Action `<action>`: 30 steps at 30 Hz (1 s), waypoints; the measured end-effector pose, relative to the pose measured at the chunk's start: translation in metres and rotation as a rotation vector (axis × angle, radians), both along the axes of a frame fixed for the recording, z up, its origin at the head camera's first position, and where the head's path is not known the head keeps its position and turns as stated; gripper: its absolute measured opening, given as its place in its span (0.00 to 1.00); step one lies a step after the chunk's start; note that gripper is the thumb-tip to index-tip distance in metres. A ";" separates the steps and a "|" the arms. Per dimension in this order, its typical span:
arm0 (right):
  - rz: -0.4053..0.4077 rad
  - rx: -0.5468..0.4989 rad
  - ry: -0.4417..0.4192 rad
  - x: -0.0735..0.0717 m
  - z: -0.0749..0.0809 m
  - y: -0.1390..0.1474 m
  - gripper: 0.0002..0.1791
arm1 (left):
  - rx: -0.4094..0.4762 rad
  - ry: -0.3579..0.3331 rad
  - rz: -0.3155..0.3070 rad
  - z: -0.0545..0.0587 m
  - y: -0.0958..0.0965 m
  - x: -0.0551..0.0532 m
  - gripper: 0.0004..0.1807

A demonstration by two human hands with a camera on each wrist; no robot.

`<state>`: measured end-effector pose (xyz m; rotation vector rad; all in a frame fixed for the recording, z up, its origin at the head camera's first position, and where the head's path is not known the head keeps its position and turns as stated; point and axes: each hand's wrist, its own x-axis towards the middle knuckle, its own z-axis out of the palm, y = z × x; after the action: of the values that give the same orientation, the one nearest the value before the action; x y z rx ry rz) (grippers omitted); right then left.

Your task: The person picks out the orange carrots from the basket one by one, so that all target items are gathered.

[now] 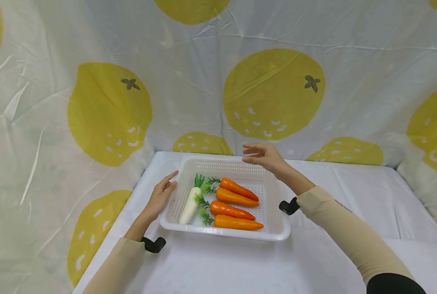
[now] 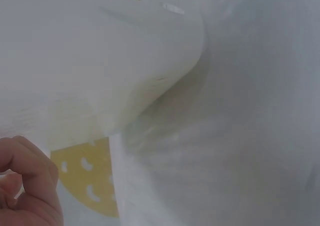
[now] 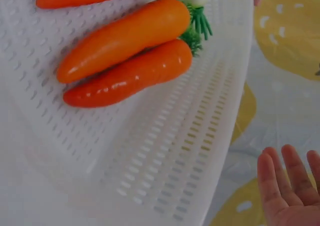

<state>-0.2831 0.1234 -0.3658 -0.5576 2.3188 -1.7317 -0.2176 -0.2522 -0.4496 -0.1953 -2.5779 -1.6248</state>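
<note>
A white plastic basket (image 1: 226,232) with slotted walls sits on the table. Inside it, a white radish (image 1: 190,206) with a green top lies along the left side. Several orange carrots (image 1: 237,197) with leafy green ends lie to its right, tips pointing right. My left hand (image 1: 160,198) is beside the basket's left wall, fingertips right at the rim; its bent fingers (image 2: 32,168) show low in the left wrist view. Over the far right rim, my right hand (image 1: 264,158) hovers with fingers extended and nothing in them. The right wrist view shows these fingers (image 3: 280,181) outside the basket wall.
White cloth covers the table (image 1: 218,265). Behind and to the left hangs a pale curtain (image 1: 189,90) printed with yellow lemons, close to the basket's far side. A black wrist mount (image 1: 154,245) sits on the left wrist, another (image 1: 289,206) on the right.
</note>
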 end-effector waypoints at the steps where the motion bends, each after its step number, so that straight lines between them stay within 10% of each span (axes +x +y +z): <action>1: -0.007 -0.004 -0.013 0.000 -0.003 -0.003 0.31 | 0.002 0.007 -0.001 -0.002 0.000 -0.001 0.25; 13: -0.078 0.018 -0.161 -0.006 -0.032 -0.036 0.25 | 0.014 0.024 -0.009 -0.002 -0.001 0.000 0.25; 20: -0.126 0.044 -0.187 -0.007 -0.056 -0.049 0.24 | 0.045 -0.031 -0.030 0.032 0.014 0.019 0.25; 30: -0.178 0.050 -0.231 -0.011 -0.077 -0.063 0.22 | 0.036 -0.046 -0.019 0.030 0.013 0.018 0.25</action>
<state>-0.2939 0.0604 -0.4426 -0.1353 2.2971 -1.7030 -0.1993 -0.2390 -0.4196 -0.1831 -2.5859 -1.7002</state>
